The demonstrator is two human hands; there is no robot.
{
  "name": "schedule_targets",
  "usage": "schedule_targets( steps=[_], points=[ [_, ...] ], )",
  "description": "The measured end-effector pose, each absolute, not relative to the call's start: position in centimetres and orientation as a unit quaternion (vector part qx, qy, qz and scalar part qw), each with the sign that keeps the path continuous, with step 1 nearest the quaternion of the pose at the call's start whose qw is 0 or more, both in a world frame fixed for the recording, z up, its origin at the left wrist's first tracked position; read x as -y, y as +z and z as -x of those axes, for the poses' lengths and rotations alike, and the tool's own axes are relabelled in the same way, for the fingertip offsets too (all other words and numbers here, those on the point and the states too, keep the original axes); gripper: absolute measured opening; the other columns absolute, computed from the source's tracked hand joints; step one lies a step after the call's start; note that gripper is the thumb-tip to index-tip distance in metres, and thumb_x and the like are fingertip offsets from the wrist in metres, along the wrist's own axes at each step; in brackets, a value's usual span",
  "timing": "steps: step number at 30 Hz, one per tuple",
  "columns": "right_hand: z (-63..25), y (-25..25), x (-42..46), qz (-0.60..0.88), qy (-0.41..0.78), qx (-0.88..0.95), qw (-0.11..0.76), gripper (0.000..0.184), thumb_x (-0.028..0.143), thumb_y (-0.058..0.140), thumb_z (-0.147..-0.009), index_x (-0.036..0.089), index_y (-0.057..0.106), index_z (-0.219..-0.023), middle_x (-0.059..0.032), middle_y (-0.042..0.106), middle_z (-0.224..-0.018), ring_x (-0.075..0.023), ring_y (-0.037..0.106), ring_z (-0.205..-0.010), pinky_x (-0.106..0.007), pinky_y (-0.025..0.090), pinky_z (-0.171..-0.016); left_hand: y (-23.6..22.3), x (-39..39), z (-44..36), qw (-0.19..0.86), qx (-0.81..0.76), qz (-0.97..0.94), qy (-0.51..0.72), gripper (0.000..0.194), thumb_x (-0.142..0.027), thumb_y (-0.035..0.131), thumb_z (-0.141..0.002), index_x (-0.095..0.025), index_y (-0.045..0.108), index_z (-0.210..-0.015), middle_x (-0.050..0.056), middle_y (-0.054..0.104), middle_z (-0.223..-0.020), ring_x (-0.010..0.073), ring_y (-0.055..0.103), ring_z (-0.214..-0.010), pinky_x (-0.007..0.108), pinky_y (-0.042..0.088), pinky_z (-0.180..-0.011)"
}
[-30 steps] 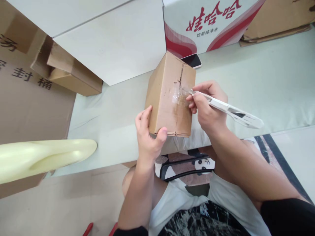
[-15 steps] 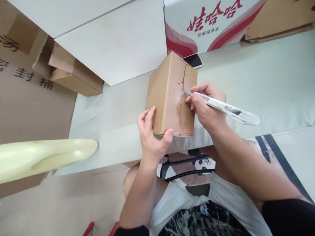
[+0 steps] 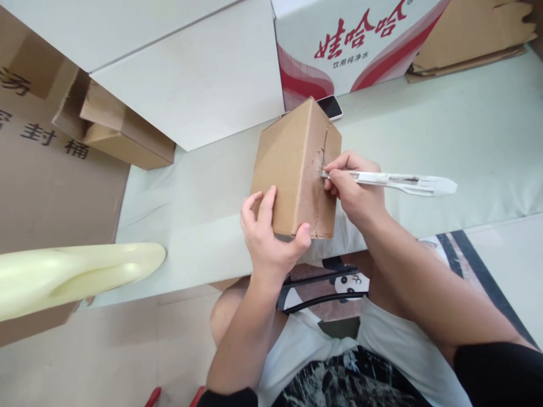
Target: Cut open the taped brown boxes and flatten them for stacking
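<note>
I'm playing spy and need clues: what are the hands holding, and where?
The right hand pinches a white cutter near its tip. The left hand grips the cardboard box by its near end, fingers on its side, thumb at the edge.

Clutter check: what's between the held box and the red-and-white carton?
A phone, partly hidden by the held box, beside the carton; the head view shows it.

A pale tiled floor (image 3: 127, 350) lies below a light-green covered table (image 3: 203, 226).
</note>
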State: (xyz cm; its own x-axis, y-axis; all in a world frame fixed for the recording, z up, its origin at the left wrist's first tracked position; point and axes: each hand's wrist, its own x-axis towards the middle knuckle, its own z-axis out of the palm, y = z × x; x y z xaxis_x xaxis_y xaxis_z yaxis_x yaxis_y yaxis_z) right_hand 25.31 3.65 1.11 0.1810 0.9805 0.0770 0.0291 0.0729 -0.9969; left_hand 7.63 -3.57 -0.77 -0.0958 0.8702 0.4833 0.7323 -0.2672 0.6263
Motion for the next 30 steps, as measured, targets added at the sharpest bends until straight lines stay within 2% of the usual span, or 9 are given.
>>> schedule_targets(
  steps=[4,11,16,21,23,27,30],
  points=[
    [-25.5,1.0,-3.2,0.514,0.441,0.47,0.566,0.003,0.022,0.06,-0.07,0.022,0.062,-0.068,0.0045,0.062,-0.053,-0.0112,0.051,-0.046,-0.027,0.037,-0.047,-0.6,3.2,-7.5,0.078,-0.601,-0.663,0.44,0.076,-0.07,0.063,-0.085,-0.02,0.064,-0.142,0.016,0.055,-0.134,0.0356,0.06,-0.126,0.056,0.05,-0.112],
    [-25.9,1.2,-2.7,0.497,0.456,0.466,0.573,0.003,0.023,0.06,-0.067,0.022,0.062,-0.065,0.0039,0.062,-0.052,-0.0107,0.048,-0.044,-0.027,0.036,-0.046,-0.4,3.2,-7.3,0.093,-0.596,-0.663,0.443,0.076,-0.072,0.06,-0.086,-0.019,0.065,-0.141,0.017,0.056,-0.133,0.0359,0.06,-0.125,0.056,0.051,-0.111],
    [-26.4,0.9,-2.4,0.477,0.468,0.481,0.568,0.002,0.023,0.06,-0.068,0.023,0.062,-0.066,0.0036,0.063,-0.053,-0.0119,0.051,-0.047,-0.028,0.04,-0.049,-0.5,3.1,-7.2,0.08,-0.608,-0.663,0.43,0.08,-0.08,0.05,-0.089,-0.019,0.066,-0.139,0.016,0.057,-0.132,0.0342,0.061,-0.126,0.054,0.051,-0.112],
    [-26.9,0.6,-2.1,0.435,0.52,0.5,0.539,0.002,0.022,0.062,-0.068,0.022,0.063,-0.068,0.0023,0.065,-0.056,-0.0128,0.056,-0.05,-0.027,0.043,-0.05,-0.5,3.0,-7.0,0.086,-0.612,-0.655,0.435,0.085,-0.085,0.048,-0.088,-0.019,0.066,-0.139,0.016,0.059,-0.131,0.0336,0.061,-0.125,0.052,0.05,-0.113],
    [-27.2,0.7,-2.2,0.407,0.541,0.485,0.553,0.002,0.023,0.062,-0.067,0.022,0.063,-0.068,0.0023,0.065,-0.055,-0.0127,0.056,-0.049,-0.027,0.043,-0.049,-0.7,2.7,-6.5,0.098,-0.614,-0.643,0.446,0.087,-0.088,0.048,-0.087,-0.019,0.068,-0.137,0.016,0.06,-0.131,0.0331,0.062,-0.125,0.051,0.051,-0.113],
    [-28.1,1.0,-2.8,0.35,0.525,0.405,0.662,0.008,0.03,0.062,-0.068,0.024,0.057,-0.067,0.0056,0.055,-0.047,-0.011,0.047,-0.04,-0.027,0.037,-0.042,-1.3,1.6,-5.0,0.173,-0.623,-0.572,0.505,0.084,-0.088,0.055,-0.082,-0.022,0.072,-0.13,0.013,0.067,-0.129,0.0327,0.063,-0.127,0.048,0.052,-0.112],
    [-29.0,0.6,-3.6,0.414,0.459,0.355,0.701,0.013,0.031,0.066,-0.072,0.026,0.054,-0.075,0.0082,0.055,-0.051,-0.0103,0.047,-0.041,-0.025,0.034,-0.041,-1.6,1.1,-4.5,0.329,-0.602,-0.458,0.565,0.079,-0.087,0.056,-0.081,-0.023,0.073,-0.122,0.012,0.073,-0.123,0.0339,0.068,-0.123,0.045,0.059,-0.1]
  ],
)
